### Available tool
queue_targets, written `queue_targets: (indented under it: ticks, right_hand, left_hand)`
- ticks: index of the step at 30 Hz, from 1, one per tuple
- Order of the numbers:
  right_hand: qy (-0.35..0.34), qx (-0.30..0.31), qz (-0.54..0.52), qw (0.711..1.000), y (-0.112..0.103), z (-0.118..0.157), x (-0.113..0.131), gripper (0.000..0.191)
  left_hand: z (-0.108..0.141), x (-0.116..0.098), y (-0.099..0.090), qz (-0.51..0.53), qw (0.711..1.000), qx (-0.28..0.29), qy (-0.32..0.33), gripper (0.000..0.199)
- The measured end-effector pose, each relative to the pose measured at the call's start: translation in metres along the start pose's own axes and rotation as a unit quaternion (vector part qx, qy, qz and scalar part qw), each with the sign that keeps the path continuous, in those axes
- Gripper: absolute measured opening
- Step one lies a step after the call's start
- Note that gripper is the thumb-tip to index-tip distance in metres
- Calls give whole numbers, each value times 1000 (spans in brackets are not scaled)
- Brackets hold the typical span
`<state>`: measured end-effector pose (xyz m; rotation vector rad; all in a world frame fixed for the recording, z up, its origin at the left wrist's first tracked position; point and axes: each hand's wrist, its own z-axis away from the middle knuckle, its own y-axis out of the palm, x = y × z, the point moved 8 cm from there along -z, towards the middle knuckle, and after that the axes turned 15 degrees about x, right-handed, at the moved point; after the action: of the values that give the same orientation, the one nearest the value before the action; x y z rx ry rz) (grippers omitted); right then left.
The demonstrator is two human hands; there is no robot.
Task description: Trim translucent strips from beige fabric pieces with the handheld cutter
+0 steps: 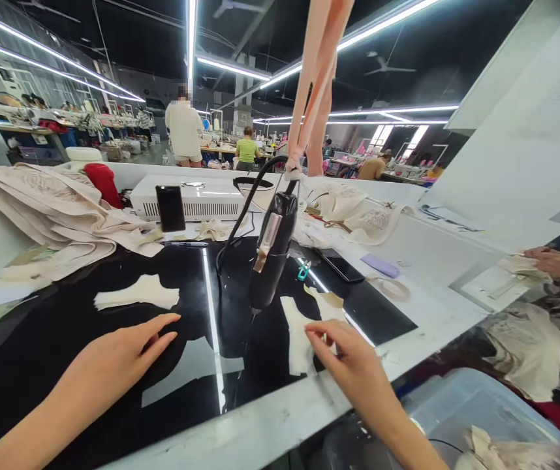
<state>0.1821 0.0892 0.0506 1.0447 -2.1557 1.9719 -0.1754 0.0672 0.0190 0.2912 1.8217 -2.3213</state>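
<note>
On the left, my left hand (113,359) hovers over or rests on the black glossy tabletop (108,424), thumb and fingers apart, with nothing between them. Just right of it lies a grey, see-through, curved flat shape (192,369). A cream fabric piece (138,294) is flat on the table beyond that hand. My right hand (351,356) pinches the edge of another cream fabric piece (297,339) near the front edge. Behind its fingers is a further cream piece (326,301), partly covered. Between my hands, a black corded tool (275,254) hangs upright, tip downward.
Peach fabric strips (309,91) suspend the tool. Teal thread snips (303,269) and a phone (339,264) lie right; another phone (170,209) leans against a white vented box (211,199). Beige fabric (59,209) is heaped left. A co-worker's hand (557,264) is at far right.
</note>
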Motion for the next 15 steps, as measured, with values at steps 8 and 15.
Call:
queue_targets:
  ticks: [8, 15]
  right_hand:
    - [96, 32, -8, 995, -12, 16, -80, 30]
    - [99, 55, -25, 993, -7, 13, -73, 34]
  left_hand:
    - [-3, 13, 16, 49, 999, -12, 1, 58]
    - [1, 15, 15, 50, 997, -51, 10, 52]
